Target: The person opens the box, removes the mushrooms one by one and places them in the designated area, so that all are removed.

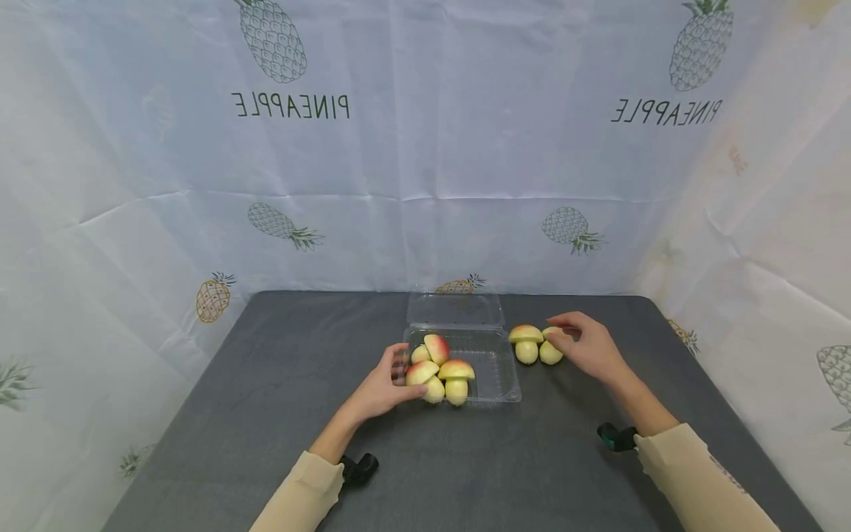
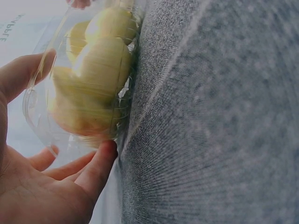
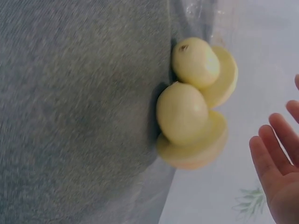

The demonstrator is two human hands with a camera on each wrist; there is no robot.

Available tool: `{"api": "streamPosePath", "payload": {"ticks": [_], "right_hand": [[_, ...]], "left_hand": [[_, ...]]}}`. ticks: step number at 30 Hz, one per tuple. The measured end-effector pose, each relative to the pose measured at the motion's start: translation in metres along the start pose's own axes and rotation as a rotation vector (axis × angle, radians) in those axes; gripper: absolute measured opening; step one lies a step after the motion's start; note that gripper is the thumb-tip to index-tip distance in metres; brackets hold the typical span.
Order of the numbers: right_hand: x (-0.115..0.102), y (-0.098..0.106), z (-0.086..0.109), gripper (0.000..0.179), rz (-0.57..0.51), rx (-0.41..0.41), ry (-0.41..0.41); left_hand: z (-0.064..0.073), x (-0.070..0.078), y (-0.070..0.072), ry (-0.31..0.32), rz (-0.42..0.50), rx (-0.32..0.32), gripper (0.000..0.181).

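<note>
A clear hinged plastic container [image 1: 495, 373] lies with its lid [image 1: 455, 309] folded back. Three toy mushrooms [image 1: 456, 371], pale yellow with reddish caps, fill its left part. My left hand [image 1: 380, 384] grips the container's left side; in the left wrist view the thumb [image 2: 35, 72] is at the rim and the fingers [image 2: 98, 170] lie along the wall. Two more mushrooms [image 1: 526, 343] stand side by side just right of the container. My right hand [image 1: 590, 351] hovers over the right-hand mushroom [image 3: 187, 121]; its fingers [image 3: 271, 149] are extended and apart from it in the right wrist view.
A dark grey table [image 1: 292, 414] carries everything. White cloth [image 1: 465, 148] printed with pineapples hangs behind it and at both sides. Black wrist camera mounts [image 1: 359, 469] sit under both forearms.
</note>
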State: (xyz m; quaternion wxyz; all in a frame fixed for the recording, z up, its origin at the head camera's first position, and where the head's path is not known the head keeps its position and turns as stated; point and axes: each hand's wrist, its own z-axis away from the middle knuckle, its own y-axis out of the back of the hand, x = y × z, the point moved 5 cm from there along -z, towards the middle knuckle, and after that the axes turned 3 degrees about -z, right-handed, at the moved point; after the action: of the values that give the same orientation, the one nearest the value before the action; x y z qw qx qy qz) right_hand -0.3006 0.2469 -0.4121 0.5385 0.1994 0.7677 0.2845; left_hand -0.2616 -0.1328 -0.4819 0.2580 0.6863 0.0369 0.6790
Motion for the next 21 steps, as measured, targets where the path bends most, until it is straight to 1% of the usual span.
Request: {"api": "streamPosePath", "payload": {"ticks": [6, 15, 21], "right_hand": [[-0.009, -0.005, 0.001, 0.037, -0.026, 0.007, 0.018], [-0.021, -0.012, 0.004, 0.035, -0.053, -0.013, 0.063], [-0.027, -0.018, 0.007, 0.036, -0.066, -0.026, 0.071]], "left_hand": [[0.001, 0.000, -0.001, -0.004, -0.001, 0.001, 0.093], [0.001, -0.001, -0.003, -0.010, -0.005, 0.011, 0.093], [0.003, 0.000, -0.005, -0.010, -0.002, 0.016, 0.093]]}}
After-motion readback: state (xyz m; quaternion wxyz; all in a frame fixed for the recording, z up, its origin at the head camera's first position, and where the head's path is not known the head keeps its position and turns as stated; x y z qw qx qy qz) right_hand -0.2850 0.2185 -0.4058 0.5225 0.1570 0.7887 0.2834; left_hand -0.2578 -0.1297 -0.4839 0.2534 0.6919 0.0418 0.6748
